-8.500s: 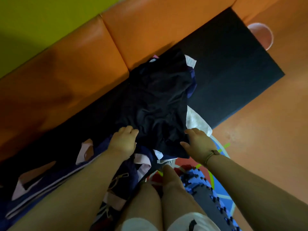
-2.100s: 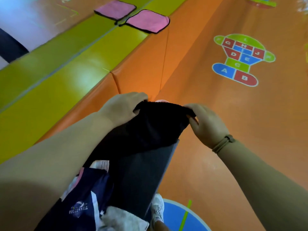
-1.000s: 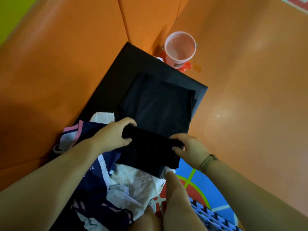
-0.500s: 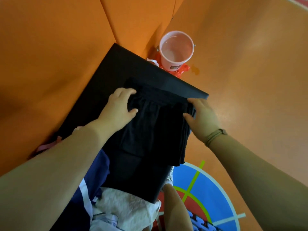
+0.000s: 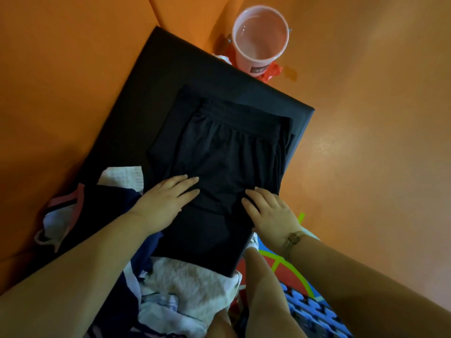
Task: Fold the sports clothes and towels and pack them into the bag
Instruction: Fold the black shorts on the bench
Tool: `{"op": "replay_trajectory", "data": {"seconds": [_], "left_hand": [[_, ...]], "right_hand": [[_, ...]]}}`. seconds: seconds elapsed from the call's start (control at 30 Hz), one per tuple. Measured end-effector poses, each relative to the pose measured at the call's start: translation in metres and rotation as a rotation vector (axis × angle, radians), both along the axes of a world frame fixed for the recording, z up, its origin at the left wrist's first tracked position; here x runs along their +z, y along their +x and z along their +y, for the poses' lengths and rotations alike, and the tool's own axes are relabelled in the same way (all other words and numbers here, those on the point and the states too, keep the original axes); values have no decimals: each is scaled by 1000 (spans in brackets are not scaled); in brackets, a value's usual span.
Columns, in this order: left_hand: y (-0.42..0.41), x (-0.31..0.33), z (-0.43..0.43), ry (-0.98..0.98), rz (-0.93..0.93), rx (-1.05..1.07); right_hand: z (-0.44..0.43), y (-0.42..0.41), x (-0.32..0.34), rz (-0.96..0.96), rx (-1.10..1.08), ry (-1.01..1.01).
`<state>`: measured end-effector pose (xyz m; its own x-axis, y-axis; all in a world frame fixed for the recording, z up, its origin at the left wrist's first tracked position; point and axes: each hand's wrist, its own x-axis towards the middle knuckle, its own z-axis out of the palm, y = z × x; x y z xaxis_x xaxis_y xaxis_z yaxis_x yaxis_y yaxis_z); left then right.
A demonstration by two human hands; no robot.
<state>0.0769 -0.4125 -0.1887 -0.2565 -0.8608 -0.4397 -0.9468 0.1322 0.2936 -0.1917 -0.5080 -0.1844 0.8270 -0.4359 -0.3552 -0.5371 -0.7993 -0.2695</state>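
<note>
Your left hand and right hand lie flat, unclenched, pressing black shorts onto the folded stack beyond your fingers — early going. The towels and jerseys under your forearms remain unfolded — no bag visible.

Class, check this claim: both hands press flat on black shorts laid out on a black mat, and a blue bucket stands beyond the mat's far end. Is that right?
Not quite. The bucket is pink, not blue, as the head view shows. The rest holds: the left hand and right hand lie flat on the black shorts, spread on the black mat, with the bucket beyond its far end.
</note>
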Motion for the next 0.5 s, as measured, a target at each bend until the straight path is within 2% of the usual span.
{"op": "replay_trajectory", "data": {"seconds": [0.13,0.2,0.27,0.37,0.47,0.5], "left_hand": [[13,-1,-7,-51,66,45],[15,2,-10,-102,67,44],[15,9,-15,-91,110,136],[21,22,-23,5,209,408],[29,43,-40,91,257,516],[31,51,-50,103,272,545]], "right_hand": [[-4,-7,-4,-86,59,-132],[-6,-9,-3,-104,43,-112],[-10,-7,0,-119,-19,-18],[-24,-4,17,-124,-208,221],[-45,-8,35,-42,-434,531],[-52,-9,38,-67,-494,584]]}}
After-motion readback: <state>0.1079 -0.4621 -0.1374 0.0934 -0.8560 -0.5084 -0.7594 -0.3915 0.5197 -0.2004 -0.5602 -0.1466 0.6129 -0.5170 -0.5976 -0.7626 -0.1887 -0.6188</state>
